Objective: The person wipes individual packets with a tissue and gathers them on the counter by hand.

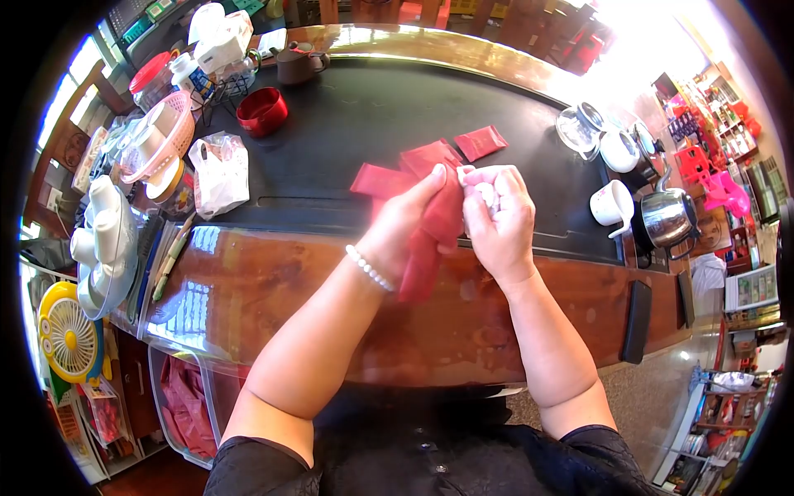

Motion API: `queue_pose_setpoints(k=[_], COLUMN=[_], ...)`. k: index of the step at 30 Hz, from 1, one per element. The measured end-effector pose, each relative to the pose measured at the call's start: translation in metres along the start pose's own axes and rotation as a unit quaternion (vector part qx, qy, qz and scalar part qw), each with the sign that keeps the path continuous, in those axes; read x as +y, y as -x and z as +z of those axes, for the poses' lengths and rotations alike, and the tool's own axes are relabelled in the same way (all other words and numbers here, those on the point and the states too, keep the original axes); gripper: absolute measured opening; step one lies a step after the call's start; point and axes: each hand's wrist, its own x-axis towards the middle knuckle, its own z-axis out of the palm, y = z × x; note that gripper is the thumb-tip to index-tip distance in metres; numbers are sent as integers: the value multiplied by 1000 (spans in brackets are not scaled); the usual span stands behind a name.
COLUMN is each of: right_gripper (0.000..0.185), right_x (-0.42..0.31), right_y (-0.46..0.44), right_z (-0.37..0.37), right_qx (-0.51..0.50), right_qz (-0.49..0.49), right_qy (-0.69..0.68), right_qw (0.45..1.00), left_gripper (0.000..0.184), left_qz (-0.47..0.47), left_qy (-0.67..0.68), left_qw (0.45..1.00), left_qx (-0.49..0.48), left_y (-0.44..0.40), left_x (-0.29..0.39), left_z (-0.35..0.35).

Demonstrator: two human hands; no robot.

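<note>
Several red packets (442, 207) are fanned out in my left hand (404, 219), which is closed round them above the table's front edge. A beaded bracelet (369, 268) circles my left wrist. My right hand (501, 217) is closed beside the packets, its fingers curled round something small and whitish that I cannot make out. The two hands are close together. Behind them, a single red packet (480, 143) lies flat on the dark tabletop (356, 107). Motion blurs the lower edges of the held packets.
A red bowl (262, 112), a white plastic bag (220, 174) and a pink basket (169, 140) stand at the left. A white mug (611, 203), a metal kettle (664, 217) and a black phone (635, 321) are at the right. A plastic bin (213, 405) holds red material below.
</note>
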Motion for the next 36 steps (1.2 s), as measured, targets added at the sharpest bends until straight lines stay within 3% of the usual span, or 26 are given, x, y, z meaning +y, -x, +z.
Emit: queue_pose_setpoints(k=[3,5,7,11,15,20,23,24,28,31,36], right_gripper=[11,14,18,37,30,16,10,9,13,12,13], right_x=[-12,-22,-20,-23,-25,-19,-21,-23,-13,-2,16], right_y=[0,4,6,8,5,3,4,1,-4,-6,-1], right_z=[-1,-2,0,6,3,0,-7,-10,-11,-6,-9], right_qx=[-59,-96,-124,-116,-106,-42,-26,-18,8,43,-14], right_qz=[-51,-34,-65,-75,-72,-73,158,193,303,372,438], right_qy=[5,-40,-61,-49,-21,-7,-186,-247,-358,-421,-466], right_qw=[997,994,988,989,992,996,969,949,883,826,768], left_gripper=[28,28,28,30,30,38,44,46,37,22,10], left_qz=[35,50,80,107,133,90,74,76,60,100,150], left_qy=[38,99,66,58,10,-6,8,23,60,27,-9], left_qw=[999,994,995,992,985,995,994,994,996,994,988], left_qx=[-7,13,-4,-37,-109,50,80,78,18,-25,-18], left_y=[4,4,0,-11,-15,-4,0,0,1,0,4], left_x=[4,3,4,3,4,6,10,10,9,8,8], left_z=[6,12,3,-14,-23,-4,2,4,-3,-5,0])
